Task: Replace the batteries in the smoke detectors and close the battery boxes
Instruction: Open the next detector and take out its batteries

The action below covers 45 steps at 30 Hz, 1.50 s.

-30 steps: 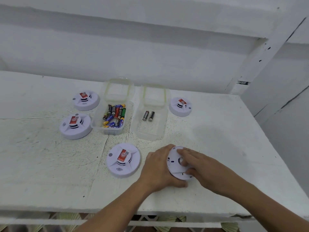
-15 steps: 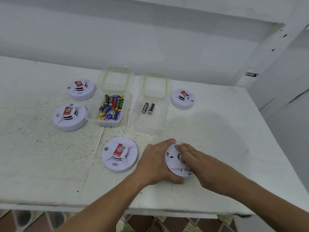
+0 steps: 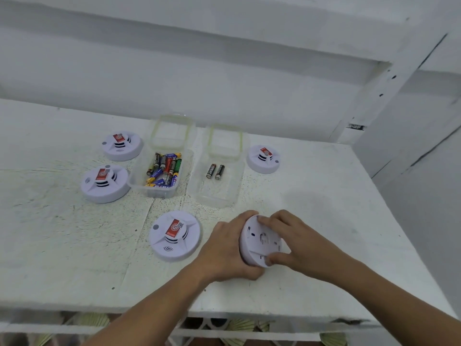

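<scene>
A white smoke detector (image 3: 259, 240) is tilted on its edge near the table's front, its back side facing me. My left hand (image 3: 224, 248) grips its left rim. My right hand (image 3: 294, 240) pinches the right side of its back, fingers at the top and thumb at the bottom. Several other detectors lie face up with red labels: one (image 3: 174, 236) just left of my hands, two (image 3: 104, 183) (image 3: 122, 146) at the left, one (image 3: 263, 159) at the right. A clear box (image 3: 159, 191) holds several mixed batteries. A second clear box (image 3: 219, 196) holds two black batteries (image 3: 215, 171).
Two clear lids with green seals (image 3: 172, 132) (image 3: 225, 141) lie behind the boxes. The white table (image 3: 62, 245) ends at a front edge close to my arms. A white wall stands behind and a white post (image 3: 389, 78) rises at the right.
The detector has been tipped up more onto its edge between my hands. My right fingers have spread from the centre of its back to the top and bottom rim.
</scene>
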### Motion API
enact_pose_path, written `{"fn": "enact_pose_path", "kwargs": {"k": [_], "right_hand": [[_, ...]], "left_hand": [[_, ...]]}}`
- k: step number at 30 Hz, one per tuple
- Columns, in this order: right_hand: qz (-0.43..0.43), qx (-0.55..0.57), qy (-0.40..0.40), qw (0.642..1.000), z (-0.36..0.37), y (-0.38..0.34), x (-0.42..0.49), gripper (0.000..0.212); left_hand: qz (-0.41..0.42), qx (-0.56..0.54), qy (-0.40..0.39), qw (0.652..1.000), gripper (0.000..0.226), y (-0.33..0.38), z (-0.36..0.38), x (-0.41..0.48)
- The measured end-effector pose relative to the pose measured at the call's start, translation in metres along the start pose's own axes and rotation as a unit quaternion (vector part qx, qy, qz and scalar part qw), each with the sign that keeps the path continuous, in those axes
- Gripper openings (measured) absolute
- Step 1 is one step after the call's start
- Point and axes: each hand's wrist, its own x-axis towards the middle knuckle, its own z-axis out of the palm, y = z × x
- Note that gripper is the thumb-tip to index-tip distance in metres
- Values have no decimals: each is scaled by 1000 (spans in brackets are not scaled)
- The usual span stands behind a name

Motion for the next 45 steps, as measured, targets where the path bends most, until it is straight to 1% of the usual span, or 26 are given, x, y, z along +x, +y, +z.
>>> {"fn": "enact_pose_path", "kwargs": {"k": [5,11,17,22,27,32,35,37,45], "right_hand": [[-7,-34,-30,999,-5,-6,6,63],[-35,-100,-69,992,-12,-7,11,65],[-58,-149,-93,983,-19,-6,18,62],[-76,-188,-100,974,-14,-8,27,75],[-78,-160,-108,978,-11,-6,32,81],[-95,-131,-114,980,-9,-1,36,85],[-104,-153,-122,975,-11,-2,38,93],[-106,-165,-125,972,-12,-3,39,94],[-134,-203,-137,960,-15,-4,42,87]], "left_hand": [[4,31,-23,999,106,5,-1,1],[-1,55,5,998,90,5,8,9],[0,53,-15,998,94,4,5,9],[-2,66,-22,998,89,2,4,11],[-16,62,-30,997,84,4,1,12],[-26,59,-38,997,83,6,0,13],[-34,54,-43,997,76,6,-2,14],[-36,55,-44,997,73,6,-3,14],[-41,45,-54,997,70,6,-3,15]]}}
